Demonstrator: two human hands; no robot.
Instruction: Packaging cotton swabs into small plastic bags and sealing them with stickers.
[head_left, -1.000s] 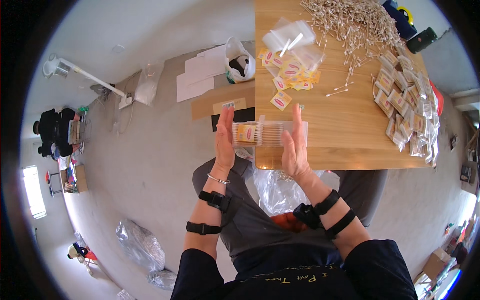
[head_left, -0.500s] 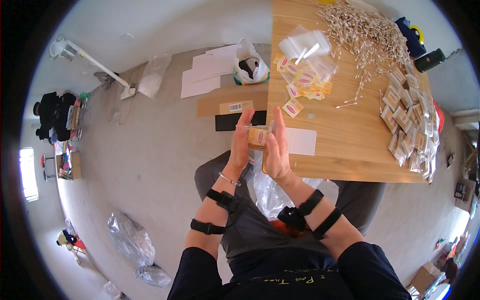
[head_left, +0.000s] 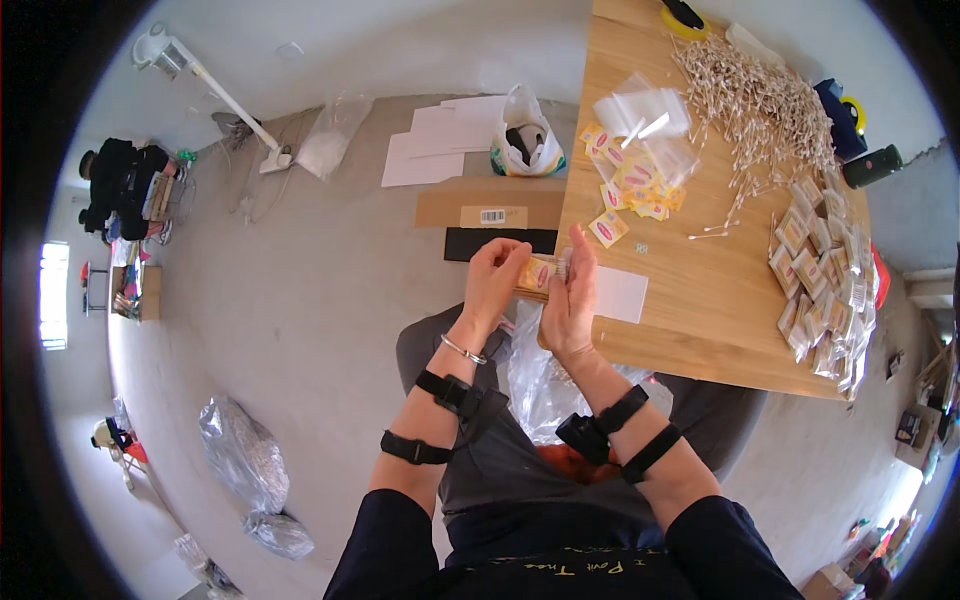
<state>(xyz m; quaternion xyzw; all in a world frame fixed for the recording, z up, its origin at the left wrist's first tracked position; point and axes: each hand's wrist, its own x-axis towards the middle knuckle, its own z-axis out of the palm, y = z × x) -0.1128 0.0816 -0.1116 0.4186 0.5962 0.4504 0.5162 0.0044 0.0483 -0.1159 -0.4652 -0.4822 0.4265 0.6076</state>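
Note:
Between my hands, in front of the table's near left corner, is a small clear-bagged pack of cotton swabs with a yellow-and-white card in it. My left hand has its fingers bent and closed on the pack's left end. On the other side, my right hand keeps its fingers straight up, with the palm against the pack's right end and the thumb pressed to its front. Loose yellow cards lie on the table beyond, beside a stack of clear plastic bags.
A heap of loose cotton swabs covers the table's far part. Filled packs are piled at its right edge. A white card lies by my right hand. A plastic carrier bag and flat cardboard are on the floor.
My left hand has gone from flat against the pack's side to fingers bent round its left end. The right hand stays upright beside it. The whole view has shifted a little.

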